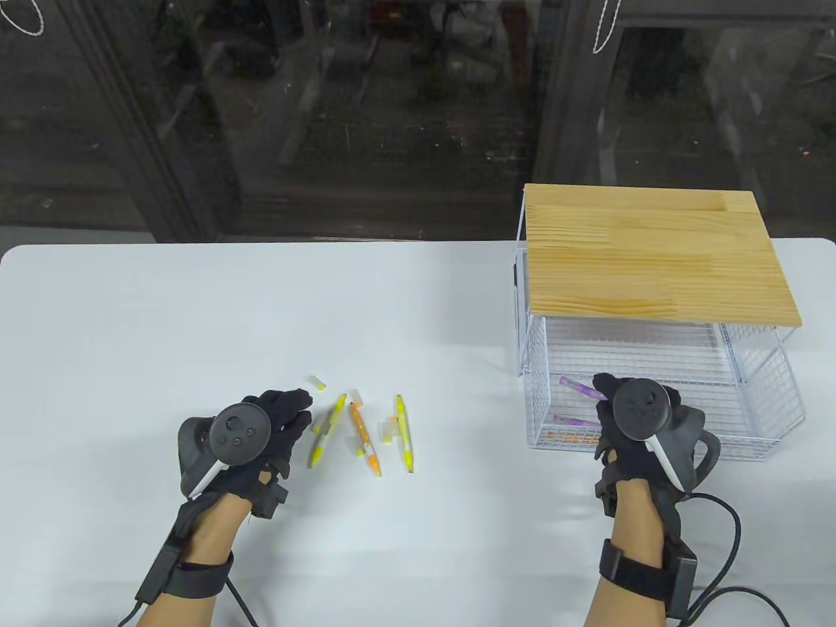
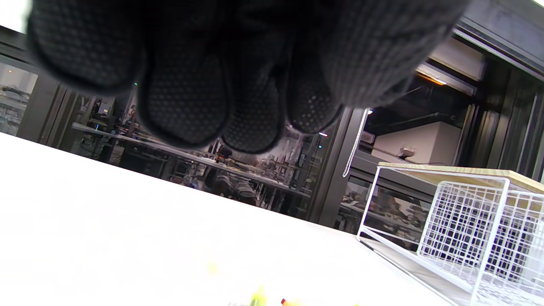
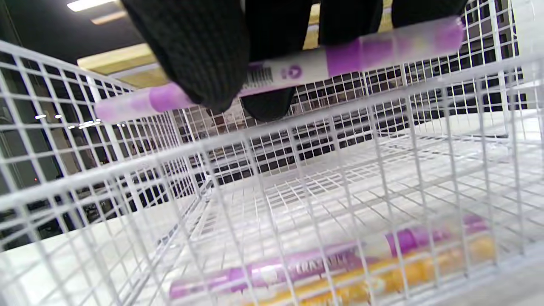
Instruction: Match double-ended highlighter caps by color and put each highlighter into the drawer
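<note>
Where highlighters (image 1: 358, 432) lie: white table (image 1: 130, 339) | behind: dark glass wall (image 1: 326, 117)

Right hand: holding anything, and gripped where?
Yes. The right hand pinches a purple highlighter around its mid-barrel, both capped ends sticking out, above the wire drawer. The left hand holds nothing.

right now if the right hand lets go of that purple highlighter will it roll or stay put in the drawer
The purple highlighter looks round and stiff, so it may roll a little. The wire drawer floor and the two highlighters already lying there would probably stop it quickly.
</note>
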The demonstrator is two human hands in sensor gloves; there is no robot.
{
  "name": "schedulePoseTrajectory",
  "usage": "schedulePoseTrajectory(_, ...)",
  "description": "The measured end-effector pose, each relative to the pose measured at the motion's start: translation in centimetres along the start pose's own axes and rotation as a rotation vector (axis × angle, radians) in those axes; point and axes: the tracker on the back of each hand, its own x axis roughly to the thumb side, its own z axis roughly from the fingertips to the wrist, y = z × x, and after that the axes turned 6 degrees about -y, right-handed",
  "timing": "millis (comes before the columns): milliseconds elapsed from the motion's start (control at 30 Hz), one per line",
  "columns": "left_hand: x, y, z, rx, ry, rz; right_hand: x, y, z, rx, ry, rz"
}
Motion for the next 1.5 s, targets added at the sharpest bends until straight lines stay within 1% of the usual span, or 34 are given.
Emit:
schedulePoseTrajectory(67, 0.0, 0.0, 0.0, 0.000, 0.001, 0.002, 0.1, 0.0, 0.0, 0.000, -0.002, 0.002)
schedulePoseTrajectory(233, -0.1, 0.0, 0.0, 0.001, 0.003, 0.004, 0.8, -0.8, 0.3, -0.078, -0.024, -0.002)
schedulePoseTrajectory(400, -0.1, 0.1, 0.0, 0.002, 0.005, 0.004, 2.3, -2.1, 1.1, -0.228, -0.080, -0.026)
schedulePoseTrajectory(467, -0.1, 0.1, 0.0, 0.003, 0.007, 0.006, 3.4, -2.7, 1.7, -0.303, -0.118, -0.045)
schedulePoseTrajectory(533, -0.1, 0.1, 0.0, 0.004, 0.009, 0.006, 4.2, -3.1, 2.1, -0.337, -0.150, -0.054)
schedulePoseTrajectory(633, -0.1, 0.1, 0.0, 0.002, 0.014, 0.008, 5.8, -3.5, 2.8, -0.375, -0.206, -0.054)
schedulePoseTrajectory(767, -0.2, 0.2, 0.0, 0.003, 0.019, 0.009, 8.0, -3.7, 3.7, -0.398, -0.291, -0.017)
schedulePoseTrajectory(1000, -0.4, 0.3, 0.0, 0.000, 0.029, 0.008, 12.1, -3.5, 5.4, -0.406, -0.443, 0.001)
schedulePoseTrajectory(1133, -0.4, 0.2, 0.0, -0.006, 0.028, 0.004, 14.1, -2.6, 6.0, -0.377, -0.520, 0.019)
schedulePoseTrajectory(1333, -0.4, 0.2, 0.0, -0.010, 0.027, 0.000, 16.4, 0.5, 6.1, -0.249, -0.598, 0.050)
schedulePoseTrajectory(1367, -0.4, 0.2, 0.0, -0.010, 0.027, 0.000, 16.6, 0.8, 6.1, -0.238, -0.603, 0.052)
schedulePoseTrajectory(1400, -0.4, 0.2, -0.1, -0.012, 0.026, 0.000, 17.0, 1.6, 6.1, -0.204, -0.613, 0.061)
schedulePoseTrajectory(1500, -0.3, 0.1, -0.1, -0.017, 0.024, -0.003, 17.4, 3.1, 5.9, -0.146, -0.631, 0.068)
